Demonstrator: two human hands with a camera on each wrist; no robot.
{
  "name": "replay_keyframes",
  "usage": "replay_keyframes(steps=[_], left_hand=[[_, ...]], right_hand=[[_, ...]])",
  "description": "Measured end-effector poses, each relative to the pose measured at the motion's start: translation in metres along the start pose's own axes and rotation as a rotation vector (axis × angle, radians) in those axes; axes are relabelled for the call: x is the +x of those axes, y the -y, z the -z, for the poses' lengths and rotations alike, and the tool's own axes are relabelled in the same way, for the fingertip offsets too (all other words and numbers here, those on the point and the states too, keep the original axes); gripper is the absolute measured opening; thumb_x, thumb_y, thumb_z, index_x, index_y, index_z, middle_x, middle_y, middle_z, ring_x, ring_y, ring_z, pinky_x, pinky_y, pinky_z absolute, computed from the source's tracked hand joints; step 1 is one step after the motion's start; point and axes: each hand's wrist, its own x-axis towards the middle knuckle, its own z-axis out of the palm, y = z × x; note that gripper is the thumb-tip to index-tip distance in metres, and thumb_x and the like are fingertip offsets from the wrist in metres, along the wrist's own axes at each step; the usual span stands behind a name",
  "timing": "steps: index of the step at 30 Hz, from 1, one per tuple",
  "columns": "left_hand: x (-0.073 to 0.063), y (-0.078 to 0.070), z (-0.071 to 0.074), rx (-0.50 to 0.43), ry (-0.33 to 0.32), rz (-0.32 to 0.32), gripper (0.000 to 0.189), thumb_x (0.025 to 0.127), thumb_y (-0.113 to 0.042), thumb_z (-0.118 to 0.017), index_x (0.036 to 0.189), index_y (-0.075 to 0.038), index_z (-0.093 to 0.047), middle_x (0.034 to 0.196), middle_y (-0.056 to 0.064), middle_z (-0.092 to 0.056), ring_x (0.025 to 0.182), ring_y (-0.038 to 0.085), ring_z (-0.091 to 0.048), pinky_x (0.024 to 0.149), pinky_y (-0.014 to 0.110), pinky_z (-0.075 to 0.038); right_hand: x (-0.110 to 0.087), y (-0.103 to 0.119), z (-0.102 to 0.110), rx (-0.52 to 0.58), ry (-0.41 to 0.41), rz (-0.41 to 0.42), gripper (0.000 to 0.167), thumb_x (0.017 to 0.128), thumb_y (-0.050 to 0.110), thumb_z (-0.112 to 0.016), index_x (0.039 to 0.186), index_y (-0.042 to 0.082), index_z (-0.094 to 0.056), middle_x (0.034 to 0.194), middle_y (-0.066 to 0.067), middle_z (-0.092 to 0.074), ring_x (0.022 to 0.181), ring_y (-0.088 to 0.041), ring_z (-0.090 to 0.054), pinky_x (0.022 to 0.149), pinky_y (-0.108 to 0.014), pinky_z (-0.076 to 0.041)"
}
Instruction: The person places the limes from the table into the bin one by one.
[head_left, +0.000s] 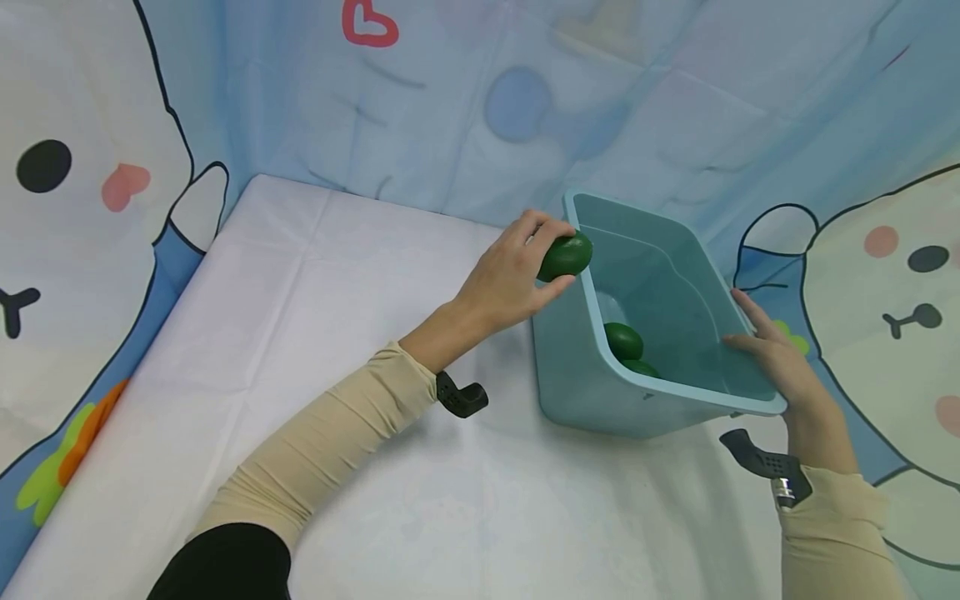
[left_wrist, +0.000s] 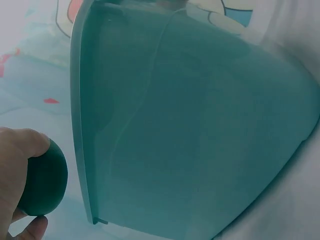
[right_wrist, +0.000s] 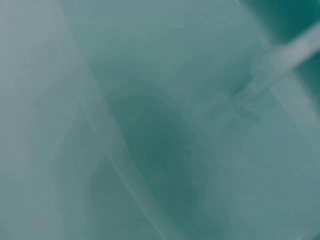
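Observation:
My left hand (head_left: pixel 504 279) grips a glossy dark green avocado (head_left: pixel 567 256) between thumb and fingers, level with the left rim of a light blue-green plastic bin (head_left: pixel 592 379). In the left wrist view the held avocado (left_wrist: pixel 46 180) is just beside the bin's rim, apart from it. At least two more green avocados (head_left: pixel 624 342) lie inside the bin, partly hidden by its near wall. My right hand (head_left: pixel 776 358) holds the bin's right rim, thumb over the edge and fingers along the outside. A blurred bin wall (right_wrist: pixel 150 150) fills the right wrist view.
The bin stands on a table with a white cloth (head_left: pixel 300 333), towards its right side. A blue curtain (head_left: pixel 420 108) with cartoon figures hangs close behind the bin and along both sides. Dark camera mounts (head_left: pixel 461 396) stick out from both wrists.

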Motion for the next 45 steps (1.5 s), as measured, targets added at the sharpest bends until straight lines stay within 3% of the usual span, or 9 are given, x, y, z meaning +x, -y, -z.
replay_keyframes(steps=[7,13,17,30,45], left_hand=[[0.0,-0.01,0.002,-0.033,0.043,-0.03,0.05,0.088,-0.032,-0.067,0.125,-0.006,-0.045,0.124,0.006,-0.048,0.11,0.015,-0.051,0.09,0.021,-0.045],[-0.001,-0.014,0.0,-0.029,0.05,-0.123,0.045,0.087,-0.032,-0.069,0.115,-0.006,-0.046,0.115,0.005,-0.05,0.099,0.013,-0.05,0.085,0.02,-0.044],[-0.001,-0.016,0.0,-0.033,0.036,-0.166,0.042,0.086,-0.03,-0.07,0.113,-0.006,-0.048,0.115,0.004,-0.051,0.102,0.012,-0.05,0.088,0.018,-0.043],[-0.003,-0.022,-0.001,-0.048,0.036,-0.212,0.039,0.087,-0.031,-0.069,0.117,-0.01,-0.056,0.123,0.005,-0.048,0.113,0.014,-0.05,0.094,0.017,-0.04],[-0.013,-0.019,0.003,-0.045,0.044,-0.263,0.035,0.091,-0.019,-0.058,0.125,-0.012,-0.06,0.126,0.01,-0.047,0.108,0.016,-0.048,0.085,0.021,-0.041]], right_hand=[[-0.001,0.002,0.0,0.008,0.002,-0.001,0.064,0.1,0.036,-0.034,0.146,0.05,0.009,0.156,-0.026,0.008,0.13,-0.066,-0.018,0.093,-0.076,-0.026],[-0.002,0.002,-0.001,0.026,0.006,-0.013,0.065,0.1,0.037,-0.036,0.145,0.052,0.008,0.156,-0.026,0.009,0.131,-0.065,-0.016,0.094,-0.075,-0.026],[-0.002,0.001,0.0,0.023,0.007,-0.01,0.064,0.1,0.036,-0.035,0.144,0.053,0.008,0.156,-0.026,0.008,0.13,-0.066,-0.017,0.094,-0.075,-0.027],[-0.004,0.002,-0.001,0.039,-0.001,-0.041,0.064,0.1,0.038,-0.036,0.144,0.053,0.008,0.157,-0.024,0.01,0.132,-0.065,-0.016,0.094,-0.075,-0.026],[0.001,0.005,-0.011,0.042,0.016,-0.028,0.064,0.101,0.037,-0.036,0.145,0.051,0.008,0.157,-0.023,0.009,0.134,-0.062,-0.014,0.095,-0.077,-0.024]])
